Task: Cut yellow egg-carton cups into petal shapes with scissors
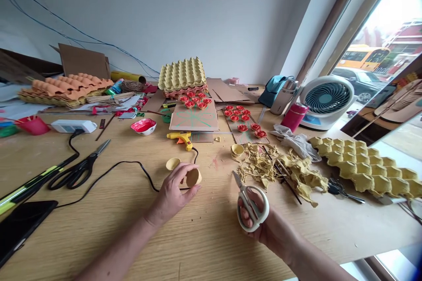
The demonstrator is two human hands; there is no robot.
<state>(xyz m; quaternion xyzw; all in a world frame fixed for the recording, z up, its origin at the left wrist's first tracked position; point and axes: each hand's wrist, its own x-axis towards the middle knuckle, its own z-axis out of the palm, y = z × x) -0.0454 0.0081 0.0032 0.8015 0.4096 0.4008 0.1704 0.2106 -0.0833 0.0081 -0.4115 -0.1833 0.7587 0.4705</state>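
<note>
Between its thumb and fingers, my left hand (174, 191) holds a small yellow egg-carton cup (194, 178) just above the table, tilted on its side. Another cut cup (173, 163) rests just behind that hand. My right hand (263, 224) grips white-handled scissors (252, 208), their blades closed and pointing up and left. Beyond the scissors stand stacked cups (237, 151) beside a heap of torn yellow carton scraps (263, 164). A yellow glue gun (181, 138) lies behind the left hand, its cord trailing across the table.
Red paper flowers (242, 116) sit on cardboard at the back. Egg trays (362, 162) lie right, with more trays (183, 74) stacked behind. Black scissors (79, 169), a phone (24, 228) and a power strip (74, 126) are left. A fan (328, 101) stands by the window.
</note>
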